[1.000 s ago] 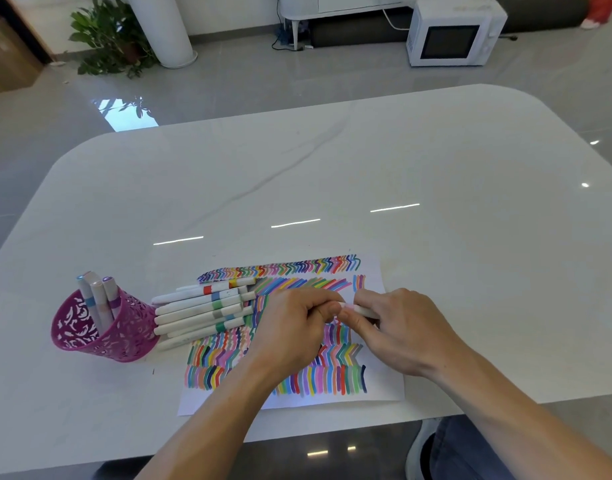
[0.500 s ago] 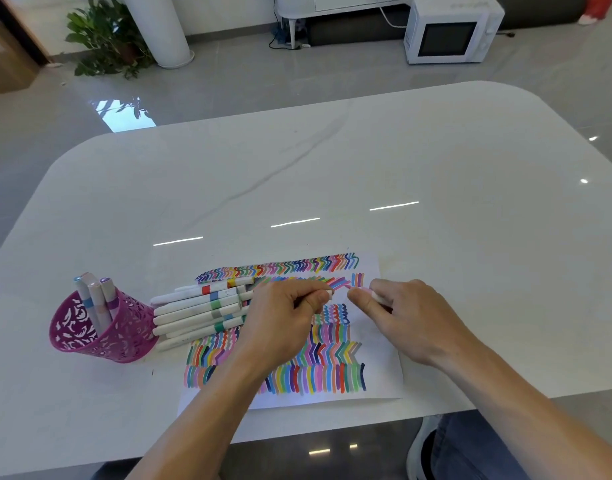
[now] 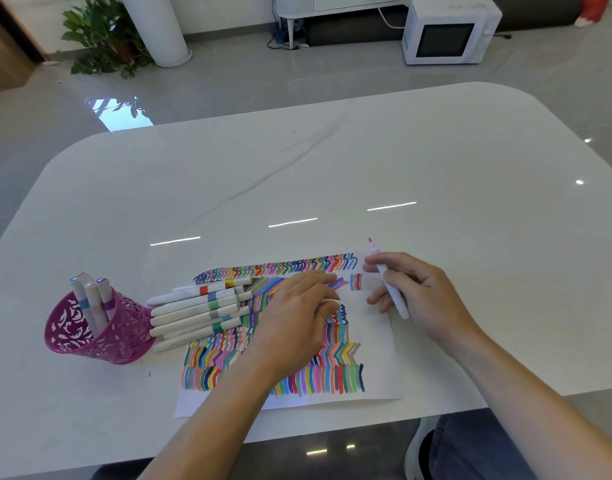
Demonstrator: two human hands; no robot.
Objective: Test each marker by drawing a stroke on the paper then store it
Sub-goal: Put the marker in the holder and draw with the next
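**Head view.**

The white sheet of paper, crowded with rows of coloured strokes, lies flat by the near edge of the white marble-look table, a little left of its middle. It sits there within easy reach of both hands.

The right hand grasps a white-barrelled marker with a pink tip, with the fingers curled round the barrel. The tip is bare and points toward the far edge of the table, raised clear of the sheet's far right corner. In my judgement this is a pause before the pen is turned down to write. The bare strip along the sheet's right side is the likely target.

The left hand rests palm down on the middle of the sheet, which pins the paper against dragging. A small white cap appears pinched between its thumb and fingers, presumably kept ready for recapping.

A row of capped white markers with coloured bands lies side by side across the sheet's left edge. These seem to be awaiting test.

A magenta perforated plastic cup stands toward the near left corner of the table, just beside that row. It holds three capped markers upright, which look to be the stored ones.

The stroke is not yet drawn, and most of the markers remain outside the cup.

Beyond the table, a white microwave and a green potted plant stand on the floor.
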